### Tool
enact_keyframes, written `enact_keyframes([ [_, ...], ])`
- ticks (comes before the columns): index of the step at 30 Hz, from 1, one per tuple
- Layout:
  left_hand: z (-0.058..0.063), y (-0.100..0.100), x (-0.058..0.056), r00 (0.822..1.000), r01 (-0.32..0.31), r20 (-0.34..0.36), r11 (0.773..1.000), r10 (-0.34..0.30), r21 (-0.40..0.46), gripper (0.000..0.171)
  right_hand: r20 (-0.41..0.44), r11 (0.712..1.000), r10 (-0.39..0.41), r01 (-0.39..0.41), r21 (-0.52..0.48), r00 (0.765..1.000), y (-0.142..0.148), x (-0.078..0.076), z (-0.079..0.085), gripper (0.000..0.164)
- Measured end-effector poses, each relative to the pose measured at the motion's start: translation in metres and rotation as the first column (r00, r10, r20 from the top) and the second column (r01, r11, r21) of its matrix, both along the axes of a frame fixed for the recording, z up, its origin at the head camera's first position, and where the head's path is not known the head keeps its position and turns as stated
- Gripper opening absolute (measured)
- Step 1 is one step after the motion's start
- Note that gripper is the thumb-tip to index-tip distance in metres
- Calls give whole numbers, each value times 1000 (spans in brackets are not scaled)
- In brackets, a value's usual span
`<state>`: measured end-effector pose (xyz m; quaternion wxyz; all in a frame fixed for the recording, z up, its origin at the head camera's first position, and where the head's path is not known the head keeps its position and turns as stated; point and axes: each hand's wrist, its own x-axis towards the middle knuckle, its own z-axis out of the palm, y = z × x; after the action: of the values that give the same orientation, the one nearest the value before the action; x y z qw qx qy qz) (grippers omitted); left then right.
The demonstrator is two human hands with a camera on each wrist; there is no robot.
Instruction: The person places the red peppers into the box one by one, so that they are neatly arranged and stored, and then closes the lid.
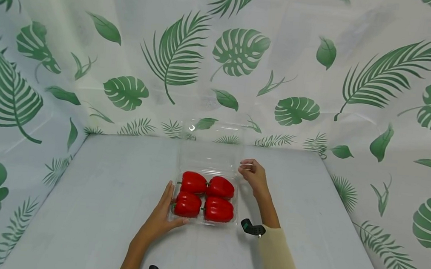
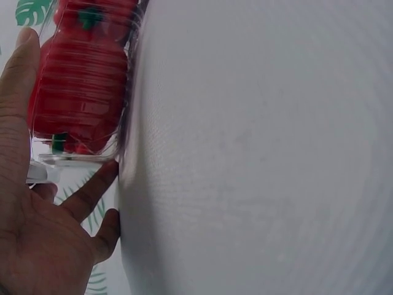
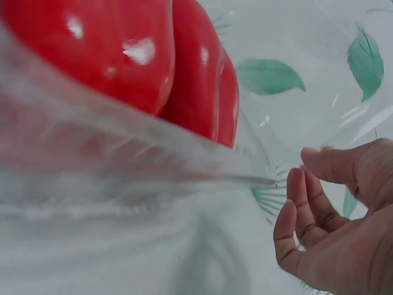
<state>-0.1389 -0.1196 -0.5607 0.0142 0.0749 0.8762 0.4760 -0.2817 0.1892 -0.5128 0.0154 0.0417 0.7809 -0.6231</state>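
Several red bell peppers (image 1: pixel 219 209) sit in two rows in a clear plastic clamshell container (image 1: pixel 237 204), at the middle of the table in the head view. Its transparent lid (image 1: pixel 210 157) is raised and tilted back. My left hand (image 1: pixel 159 219) rests against the container's left side, its fingers straight along the wall and the thumb by the front edge. In the left wrist view, pepper (image 2: pixel 80 86) shows through the ribbed wall. Beside the back right corner, near the lid's hinge, is my right hand (image 3: pixel 338 227), fingers loosely bent with nothing visible between them.
The white table (image 1: pixel 109 202) extends to both sides of the container. Behind it hangs a leaf-patterned sheet (image 1: pixel 283 63), which also covers the left and right sides. Black devices (image 1: pixel 252 228) are strapped at both wrists.
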Motion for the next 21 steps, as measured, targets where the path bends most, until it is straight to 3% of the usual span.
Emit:
enact_keyframes([
  [4, 0, 0, 0, 1000, 4, -5, 1000, -4, 1, 116, -96, 999, 25, -21, 38, 995, 4, 7, -1, 23],
  [10, 1, -1, -1, 1000, 4, 12, 1000, -4, 3, 115, -161, 992, 84, -67, 105, 983, 12, 17, -4, 16],
  [17, 1, -1, 0, 1000, -3, -9, 1000, 3, 17, 117, -133, 984, 109, -89, 153, 985, 17, 31, -5, 18],
  [21, 0, -4, 3, 1000, -13, 29, 999, 11, 49, 119, -141, 981, 130, -107, 159, 981, 17, 45, 5, 21],
])
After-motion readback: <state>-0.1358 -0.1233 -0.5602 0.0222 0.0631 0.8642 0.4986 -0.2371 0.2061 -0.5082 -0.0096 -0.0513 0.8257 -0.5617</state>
